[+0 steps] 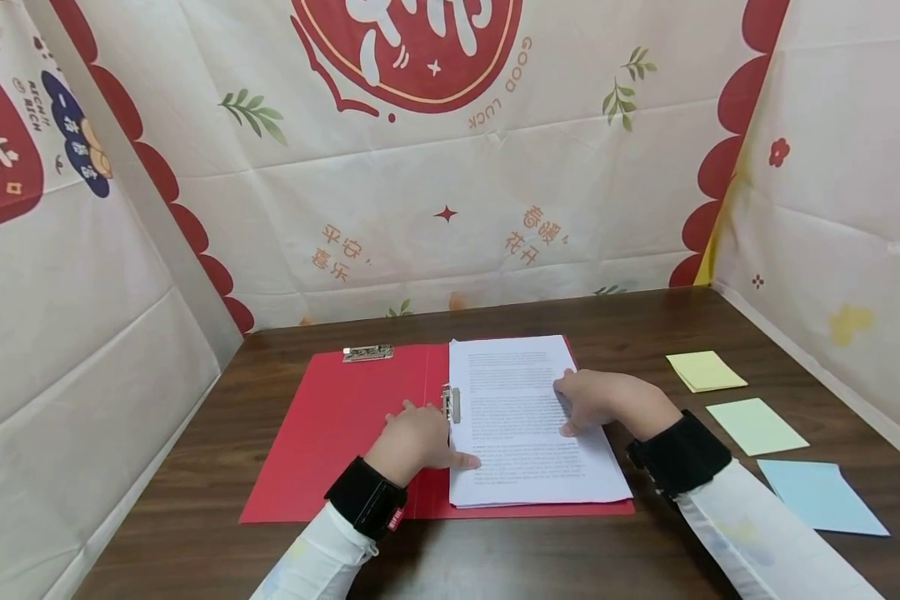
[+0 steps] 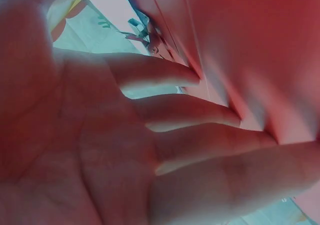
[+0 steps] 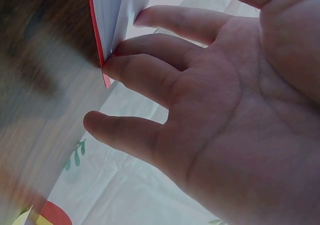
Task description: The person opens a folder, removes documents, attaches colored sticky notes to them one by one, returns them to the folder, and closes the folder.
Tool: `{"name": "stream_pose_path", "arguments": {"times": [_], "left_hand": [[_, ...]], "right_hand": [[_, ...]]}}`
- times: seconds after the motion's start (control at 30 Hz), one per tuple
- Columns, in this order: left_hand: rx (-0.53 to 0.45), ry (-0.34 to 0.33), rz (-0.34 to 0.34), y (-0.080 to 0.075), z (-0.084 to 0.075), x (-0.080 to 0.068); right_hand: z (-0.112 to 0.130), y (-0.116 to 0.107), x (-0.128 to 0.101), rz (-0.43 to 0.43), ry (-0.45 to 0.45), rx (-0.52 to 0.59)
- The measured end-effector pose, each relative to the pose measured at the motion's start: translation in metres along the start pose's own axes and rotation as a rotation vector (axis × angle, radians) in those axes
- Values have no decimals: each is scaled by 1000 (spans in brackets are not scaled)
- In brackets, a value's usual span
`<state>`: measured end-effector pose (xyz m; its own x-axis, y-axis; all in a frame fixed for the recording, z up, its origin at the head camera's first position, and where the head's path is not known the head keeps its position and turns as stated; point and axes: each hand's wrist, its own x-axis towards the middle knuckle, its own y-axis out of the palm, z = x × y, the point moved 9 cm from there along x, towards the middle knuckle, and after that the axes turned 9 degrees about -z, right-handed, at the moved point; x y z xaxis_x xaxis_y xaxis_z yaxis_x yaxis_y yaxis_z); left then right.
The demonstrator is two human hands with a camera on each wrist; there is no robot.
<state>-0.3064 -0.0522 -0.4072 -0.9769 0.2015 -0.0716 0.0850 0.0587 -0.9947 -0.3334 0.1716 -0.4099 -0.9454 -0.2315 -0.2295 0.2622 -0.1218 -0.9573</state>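
Observation:
A red folder [image 1: 337,450] lies spread flat on the wooden table. On its right half rests a stack of printed white sheets [image 1: 521,433], beside a metal clip [image 1: 452,403] at the fold. My left hand [image 1: 414,442] is over the fold, fingertips on the red cover and thumb on the sheets' lower left. Its fingers look nearly straight in the left wrist view. My right hand [image 1: 607,398] touches the stack's right edge, index finger and thumb on the top sheet. The right wrist view shows its extended fingers [image 3: 145,77] against the sheets and the red cover edge.
Another metal clip [image 1: 368,353] sits at the top of the left cover. Right of the folder lie yellow [image 1: 705,371], pale green [image 1: 757,426] and light blue paper notes [image 1: 821,496]. Printed white cloth [image 1: 420,183] walls the table at the back and both sides.

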Motion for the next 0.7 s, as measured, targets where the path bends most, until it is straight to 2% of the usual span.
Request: {"name": "stream_pose_path", "arguments": {"times": [0.13, 0.47, 0.7], "left_hand": [[8, 6, -17, -2, -1, -1], [104, -25, 5, 2, 4, -6], [85, -27, -1, 1, 6, -7]], "right_hand": [[1, 0, -1, 6, -7, 0], [1, 2, -2, 8, -10, 4], [1, -1, -1, -1, -27, -4]]}}
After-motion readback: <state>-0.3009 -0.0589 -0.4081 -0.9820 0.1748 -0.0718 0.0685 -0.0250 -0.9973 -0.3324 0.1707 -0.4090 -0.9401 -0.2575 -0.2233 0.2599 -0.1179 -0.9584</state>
